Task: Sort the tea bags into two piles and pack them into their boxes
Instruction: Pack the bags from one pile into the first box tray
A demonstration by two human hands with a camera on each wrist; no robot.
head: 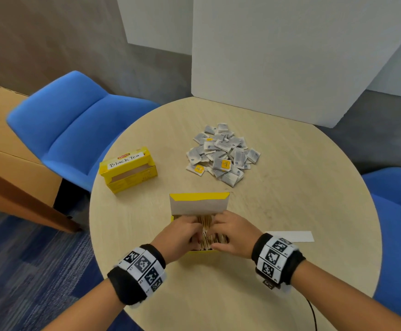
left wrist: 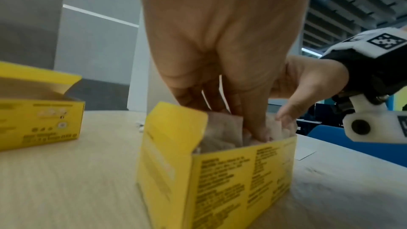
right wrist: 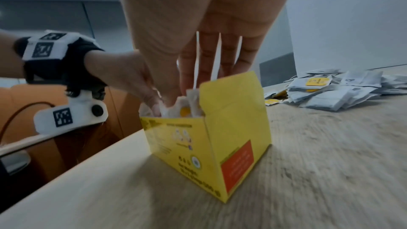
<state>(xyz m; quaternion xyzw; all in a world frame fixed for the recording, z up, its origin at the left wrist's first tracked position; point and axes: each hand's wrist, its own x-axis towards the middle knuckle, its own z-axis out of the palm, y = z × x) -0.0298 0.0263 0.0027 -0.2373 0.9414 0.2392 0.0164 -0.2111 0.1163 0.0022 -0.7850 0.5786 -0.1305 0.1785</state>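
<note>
An open yellow tea box (head: 199, 204) stands near me on the round table (head: 290, 199), lid flap tilted back. Paper tea bags (head: 209, 235) stand packed inside it. My left hand (head: 192, 229) reaches in from the left, its straight fingers (left wrist: 253, 124) pushing down among the bags (left wrist: 222, 128). From the right, my right hand (head: 221, 231) does the same, fingers (right wrist: 209, 62) straight and pointing into the box (right wrist: 198, 154). A loose pile of grey-white tea bags (head: 223, 154), a few with yellow tags, lies farther back on the right.
A second yellow box (head: 127, 169), labelled "Black Tea", stands open at the left. A white paper strip (head: 292, 236) lies right of my right wrist. Blue chairs (head: 75, 125) (head: 400, 223) flank the table. A white board (head: 290, 56) stands behind it.
</note>
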